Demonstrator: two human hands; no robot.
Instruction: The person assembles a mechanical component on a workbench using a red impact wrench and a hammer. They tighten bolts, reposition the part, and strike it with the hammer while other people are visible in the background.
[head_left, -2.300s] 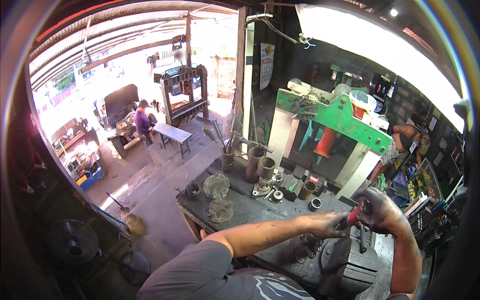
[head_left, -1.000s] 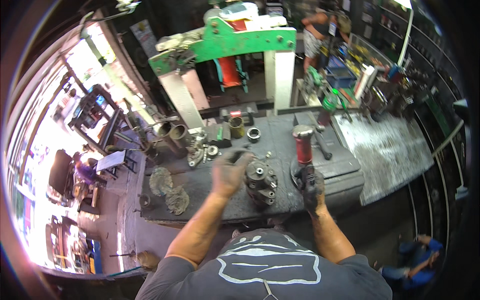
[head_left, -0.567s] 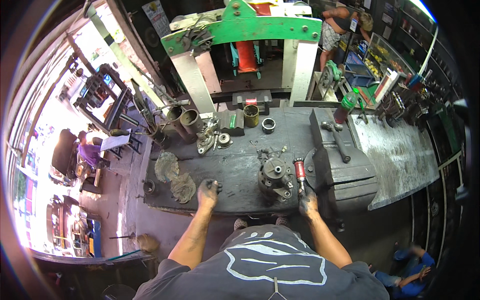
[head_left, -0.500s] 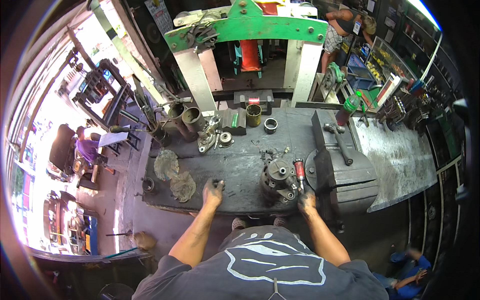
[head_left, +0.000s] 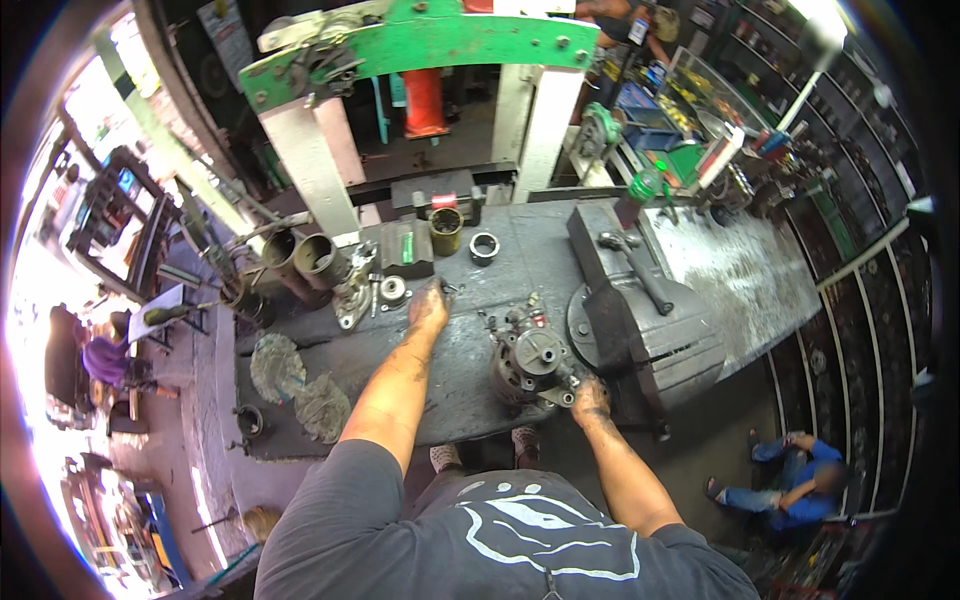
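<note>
A greasy alternator [head_left: 538, 352] stands near the bench's front edge, its round face and central shaft upward. At its lower right lug my right hand [head_left: 593, 402] is closed, its fingers partly hidden against the housing. Behind the top of the alternator shows a bit of a red tool [head_left: 541, 321], mostly covered. Farther left and deeper over the bench, my left hand [head_left: 430, 303] reaches with bent fingers brought together. A small dark piece [head_left: 451, 289] is at its fingertips, too small to name. Just left of that hand sits a small round metal part [head_left: 394, 290].
A large bench vise [head_left: 650, 320] with a hammer [head_left: 640, 275] on it stands to the right. Along the back are metal cylinders [head_left: 318, 260], a tin can [head_left: 446, 232] and a ring [head_left: 485, 248]. Rags [head_left: 322, 407] lie at left. A seated person in blue [head_left: 805, 480] is at right.
The view has swung to the right. My left hand has gone forward across the bench to the small dark pieces. The red tool, seen beside the alternator before, is now mostly hidden behind it.
</note>
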